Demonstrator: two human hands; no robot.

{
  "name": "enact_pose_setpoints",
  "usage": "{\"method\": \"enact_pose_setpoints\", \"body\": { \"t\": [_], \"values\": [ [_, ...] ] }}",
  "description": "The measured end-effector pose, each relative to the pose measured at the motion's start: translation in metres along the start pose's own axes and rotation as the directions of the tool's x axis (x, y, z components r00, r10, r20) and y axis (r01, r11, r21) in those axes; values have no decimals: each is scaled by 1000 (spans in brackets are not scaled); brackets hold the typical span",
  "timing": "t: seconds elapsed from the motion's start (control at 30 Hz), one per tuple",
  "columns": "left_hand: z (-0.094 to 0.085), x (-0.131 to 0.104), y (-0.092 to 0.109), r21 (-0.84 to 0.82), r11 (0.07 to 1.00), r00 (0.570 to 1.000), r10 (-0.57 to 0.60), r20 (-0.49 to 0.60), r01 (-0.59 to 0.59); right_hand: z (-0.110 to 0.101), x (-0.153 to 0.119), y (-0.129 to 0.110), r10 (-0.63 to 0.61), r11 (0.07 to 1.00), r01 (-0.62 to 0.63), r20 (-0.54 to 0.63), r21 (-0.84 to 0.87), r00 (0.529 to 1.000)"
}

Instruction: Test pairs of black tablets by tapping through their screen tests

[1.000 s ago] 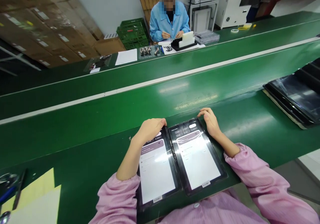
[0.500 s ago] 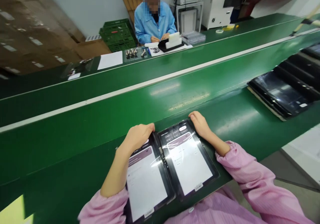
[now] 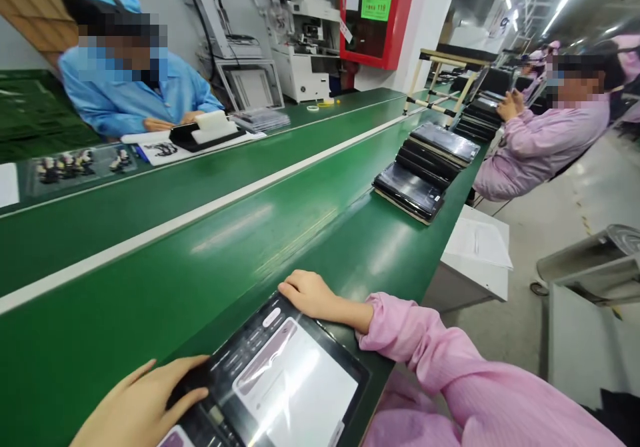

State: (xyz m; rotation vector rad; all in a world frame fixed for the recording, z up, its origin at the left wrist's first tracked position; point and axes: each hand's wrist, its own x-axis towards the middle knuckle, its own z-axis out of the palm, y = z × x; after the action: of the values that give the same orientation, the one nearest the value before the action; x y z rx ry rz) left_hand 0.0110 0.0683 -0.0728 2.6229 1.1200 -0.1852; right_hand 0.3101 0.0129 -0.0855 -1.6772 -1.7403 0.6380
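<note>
Two tablets with lit screens lie side by side on the green bench in front of me. My right hand [image 3: 307, 294] is closed over the top right corner of the right tablet [image 3: 295, 380], its fingers curled at the edge. My left hand [image 3: 145, 394] is spread, thumb and fingers apart, over the upper part of the left tablet [image 3: 175, 438] and near the right tablet's left edge. Most of the left tablet is hidden by this hand or cut off by the bottom of the view.
Stacks of dark tablets [image 3: 413, 187] stand farther along the green bench [image 3: 320, 240]. Across from me sits a person in blue [image 3: 135, 94] at work; a person in pink [image 3: 555, 134] sits at the right. A white box [image 3: 475, 250] with papers stands beside the bench.
The view has swung right and up, bringing more bench and the person in pink into sight. My left hand's fingers have spread; my right hand stays at the tablet's corner.
</note>
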Motion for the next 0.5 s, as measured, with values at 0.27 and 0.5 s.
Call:
{"method": "enact_pose_setpoints", "body": {
  "t": [0.27,0.5],
  "values": [
    [-34,-8,45,15,999,994,-51,97,49,-8,-2,5,58,813,-70,40,578,998],
    [-27,-11,39,6,999,997,-44,67,44,-5,-2,3,-16,298,-278,295,913,955]
  ]
}}
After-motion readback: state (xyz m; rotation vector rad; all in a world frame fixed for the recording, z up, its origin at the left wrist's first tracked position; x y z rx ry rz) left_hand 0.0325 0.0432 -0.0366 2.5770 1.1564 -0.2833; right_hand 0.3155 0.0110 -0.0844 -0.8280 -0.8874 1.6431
